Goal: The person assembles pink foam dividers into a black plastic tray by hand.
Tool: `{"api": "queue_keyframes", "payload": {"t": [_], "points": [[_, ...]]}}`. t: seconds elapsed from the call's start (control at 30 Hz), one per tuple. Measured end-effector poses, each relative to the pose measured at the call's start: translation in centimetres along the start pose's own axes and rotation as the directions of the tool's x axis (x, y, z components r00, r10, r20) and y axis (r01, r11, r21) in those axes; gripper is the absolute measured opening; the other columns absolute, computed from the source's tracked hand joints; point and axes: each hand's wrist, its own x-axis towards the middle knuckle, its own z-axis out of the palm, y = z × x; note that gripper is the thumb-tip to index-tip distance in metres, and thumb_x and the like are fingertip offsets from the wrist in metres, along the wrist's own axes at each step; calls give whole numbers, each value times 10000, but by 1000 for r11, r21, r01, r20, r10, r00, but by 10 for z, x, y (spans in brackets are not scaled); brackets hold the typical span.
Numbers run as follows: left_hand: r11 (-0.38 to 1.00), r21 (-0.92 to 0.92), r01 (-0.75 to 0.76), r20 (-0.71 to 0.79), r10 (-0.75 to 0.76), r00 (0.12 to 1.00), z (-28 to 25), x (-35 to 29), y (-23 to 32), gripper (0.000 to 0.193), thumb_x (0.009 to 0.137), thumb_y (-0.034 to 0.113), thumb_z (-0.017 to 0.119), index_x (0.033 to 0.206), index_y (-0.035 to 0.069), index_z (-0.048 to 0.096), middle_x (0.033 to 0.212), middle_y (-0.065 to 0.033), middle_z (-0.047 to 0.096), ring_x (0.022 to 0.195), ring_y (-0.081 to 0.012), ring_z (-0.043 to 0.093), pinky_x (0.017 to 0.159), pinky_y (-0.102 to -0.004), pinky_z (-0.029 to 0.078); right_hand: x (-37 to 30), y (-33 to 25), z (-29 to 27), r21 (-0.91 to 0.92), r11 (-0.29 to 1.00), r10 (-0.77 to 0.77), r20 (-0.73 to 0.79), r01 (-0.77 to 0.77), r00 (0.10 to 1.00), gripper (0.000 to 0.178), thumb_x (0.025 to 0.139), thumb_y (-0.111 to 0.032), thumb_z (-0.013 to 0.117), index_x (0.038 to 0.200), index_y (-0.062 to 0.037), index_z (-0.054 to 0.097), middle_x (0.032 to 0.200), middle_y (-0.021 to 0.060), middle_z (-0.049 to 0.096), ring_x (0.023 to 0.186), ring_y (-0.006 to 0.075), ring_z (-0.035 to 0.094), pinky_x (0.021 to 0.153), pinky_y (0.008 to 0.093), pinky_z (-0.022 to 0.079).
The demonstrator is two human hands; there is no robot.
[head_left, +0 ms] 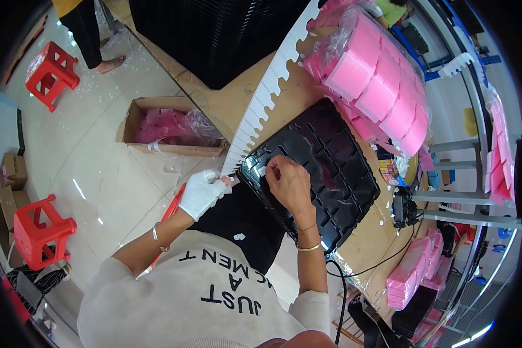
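A black plastic tray [342, 168] with rows of moulded compartments lies slanted on the cardboard-topped table in front of me. My right hand [289, 181], bare, is over its near left part, fingers pinched at a small white piece [262, 171]. To the left of the tray's corner is my left hand [202, 193], in a white glove with bare fingertips. Its fingers are curled together; what they hold, if anything, is too small to make out. A long white strip [260, 107] with a notched edge runs from beside the tray's left corner toward the far edge.
Tall black stacked trays [197, 40] stand at the back. Bagged pink foam blocks [377, 81] sit at the right, near a round tin [410, 171] and a black cable [383, 264]. An open carton [177, 149] and red stools [43, 231] are on the floor at left.
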Motion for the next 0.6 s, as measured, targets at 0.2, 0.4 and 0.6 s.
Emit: {"api": "queue_keyframes", "payload": {"t": [0.2, 0.4, 0.6], "points": [[982, -158, -99, 123, 119, 985, 9, 15, -8, 190, 983, 193, 694, 1053, 17, 702, 769, -16, 654, 582, -55, 538, 459, -211, 394, 1, -3, 6, -35, 999, -18, -12, 18, 1000, 80, 857, -87, 671, 873, -14, 642, 837, 187, 693, 731, 389, 680, 647, 479, 543], [976, -177, -129, 78, 145, 986, 23, 19, -2, 168, 954, 112, 720, 1084, 12, 687, 775, -12, 647, 599, -64, 579, 454, -207, 430, -5, -11, 20, -232, 967, -129, -105, 102, 986, 79, 866, -66, 651, 868, -2, 604, 807, 189, 651, 727, 383, 672, 627, 463, 548], [926, -267, -269, 61, 294, 954, 29, 41, -32, 118, 957, 83, 691, 1043, 2, 693, 774, -28, 653, 586, -71, 576, 443, -215, 413, -23, -23, 15, -108, 977, -198, -168, 182, 966, 81, 871, -66, 648, 880, -5, 596, 845, 191, 641, 749, 396, 656, 636, 480, 528]]}}
